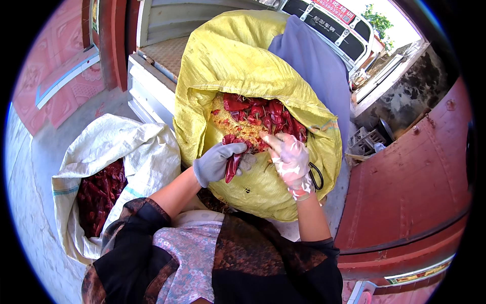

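Note:
My left hand [218, 163], in a grey glove, is closed around dried red chili peppers [233, 166] over the mouth of a big yellow woven sack [230, 50]. Inside that sack lie more dried red chilies [273, 112] and a heap of pale yellow seeds [242, 133] flecked with red. My right hand [291, 161], in a pale patterned glove, reaches over the sack's front edge with its fingertips at the seeds; blur hides whether it grips anything. Beside its wrist shows a thin black loop [317, 176], its other end hidden.
A white woven sack [152, 147] of dark red chilies [103, 195] stands on the floor at my left. Behind the yellow sack is a white truck bed [164, 53], with grey-blue cloth [314, 55] draped there. A large red metal door [405, 187] stands on the right, near grey blocks [365, 143].

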`<state>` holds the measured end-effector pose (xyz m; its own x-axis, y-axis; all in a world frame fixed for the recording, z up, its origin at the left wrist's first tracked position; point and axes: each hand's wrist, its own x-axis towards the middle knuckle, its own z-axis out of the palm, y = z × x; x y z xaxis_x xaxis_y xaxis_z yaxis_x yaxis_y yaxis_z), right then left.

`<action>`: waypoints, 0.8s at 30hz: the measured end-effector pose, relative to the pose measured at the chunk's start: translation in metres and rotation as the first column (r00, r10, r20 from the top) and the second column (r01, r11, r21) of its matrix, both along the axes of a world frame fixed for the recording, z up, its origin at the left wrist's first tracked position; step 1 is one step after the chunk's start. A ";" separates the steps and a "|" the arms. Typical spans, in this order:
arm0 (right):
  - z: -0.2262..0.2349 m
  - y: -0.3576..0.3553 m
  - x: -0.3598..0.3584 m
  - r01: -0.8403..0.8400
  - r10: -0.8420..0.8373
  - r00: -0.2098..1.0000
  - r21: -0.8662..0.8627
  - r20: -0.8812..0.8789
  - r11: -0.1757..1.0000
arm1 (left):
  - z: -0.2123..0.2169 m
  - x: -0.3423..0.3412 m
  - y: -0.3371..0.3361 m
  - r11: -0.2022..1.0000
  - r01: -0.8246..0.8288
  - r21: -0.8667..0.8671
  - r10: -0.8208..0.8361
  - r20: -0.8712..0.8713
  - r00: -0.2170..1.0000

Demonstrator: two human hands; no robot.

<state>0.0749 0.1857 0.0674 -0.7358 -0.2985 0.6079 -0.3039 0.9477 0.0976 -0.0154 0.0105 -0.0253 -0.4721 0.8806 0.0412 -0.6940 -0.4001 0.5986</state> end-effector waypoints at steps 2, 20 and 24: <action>-0.010 -0.015 0.004 0.028 -0.031 0.998 0.079 0.047 0.997 | 0.008 0.003 0.005 1.000 0.018 0.006 -0.018 -0.017 1.000; -0.029 -0.034 0.023 -0.094 0.097 0.995 -0.706 -0.035 0.702 | 0.023 0.014 0.003 0.982 -0.191 -0.009 0.176 -0.340 0.924; -0.012 -0.031 0.016 0.144 -0.074 0.988 -0.621 0.138 0.771 | 0.015 0.011 0.004 0.977 -0.211 -0.012 0.195 -0.334 0.922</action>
